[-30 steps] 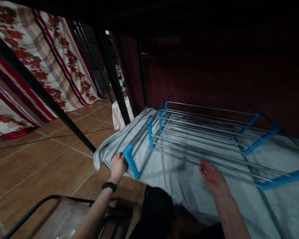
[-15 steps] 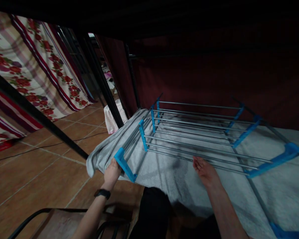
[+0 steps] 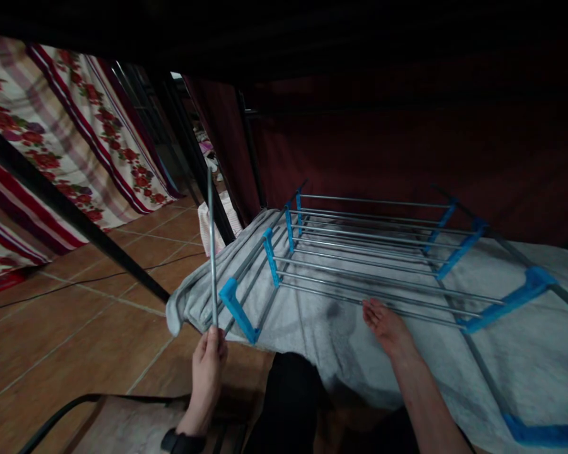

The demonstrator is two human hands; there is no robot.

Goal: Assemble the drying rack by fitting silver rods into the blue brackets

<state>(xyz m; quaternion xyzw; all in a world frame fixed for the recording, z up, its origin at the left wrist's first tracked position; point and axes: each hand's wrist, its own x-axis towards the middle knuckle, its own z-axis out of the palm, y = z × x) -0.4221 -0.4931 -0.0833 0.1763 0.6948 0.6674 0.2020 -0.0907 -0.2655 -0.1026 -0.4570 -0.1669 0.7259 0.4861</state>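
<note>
A rack (image 3: 360, 252) of grey metal rods with blue plastic connectors (image 3: 236, 307) lies flat on a grey blanket (image 3: 331, 334). My left hand (image 3: 207, 369) is closed on the lower end of a loose grey metal rod (image 3: 212, 246) and holds it nearly upright, just left of the rack's near blue corner. My right hand (image 3: 384, 325) rests on the blanket with its fingers at the rack's nearest rod; I cannot see whether they hold it.
A black bed post (image 3: 76, 217) slants across the tiled floor (image 3: 76, 315) at left. Floral curtains (image 3: 66, 132) hang behind it. Dark red cloth (image 3: 407, 145) backs the rack. A chair's metal frame (image 3: 66, 410) sits at the bottom left. A black cable (image 3: 52, 290) crosses the floor.
My left hand has left the rack's blue corner and now holds a loose metal rod upright. My right hand has stayed at the near rod.
</note>
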